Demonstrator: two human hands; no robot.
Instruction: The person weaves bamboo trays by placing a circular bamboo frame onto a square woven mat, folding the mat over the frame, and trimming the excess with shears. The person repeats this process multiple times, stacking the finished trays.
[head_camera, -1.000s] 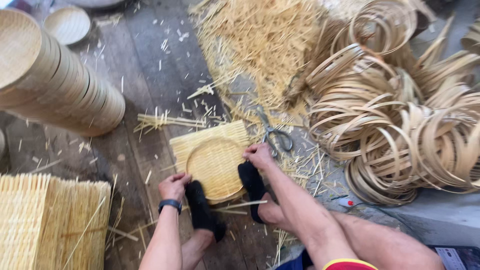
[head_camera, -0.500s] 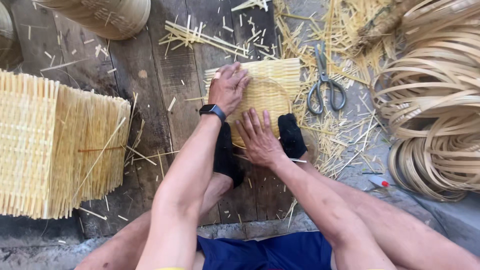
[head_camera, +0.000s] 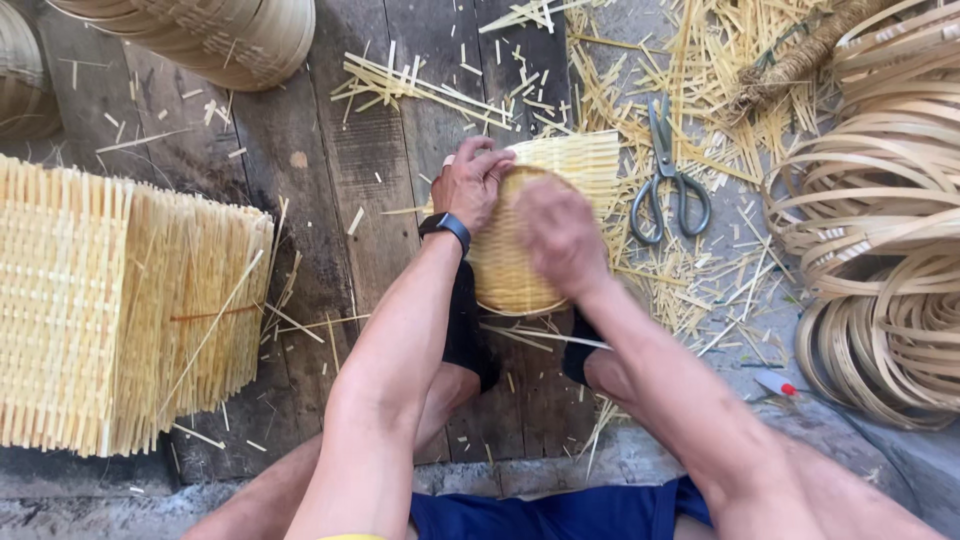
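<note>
A round woven bamboo tray (head_camera: 503, 272) lies on a square woven mat (head_camera: 580, 160) on the wooden floor, held between my two black-socked feet. My left hand (head_camera: 470, 183), with a black wristband, grips the tray's far left rim. Blurred with motion, my right hand (head_camera: 560, 235) presses down on the tray's top, fingers curled over it. Steel scissors (head_camera: 668, 182) lie just right of the mat, apart from both hands.
A stack of square woven mats (head_camera: 120, 310) stands at the left. Stacked round baskets (head_camera: 210, 35) sit at the top left. Coils of bamboo strip (head_camera: 880, 250) fill the right side. Loose bamboo splinters (head_camera: 690, 280) litter the planks. A small red-tipped object (head_camera: 775, 383) lies lower right.
The view has shifted. My hands lifted the round tray's edge, tilting it toward me; the left hand moved to its far rim and the right hand came over its top.
</note>
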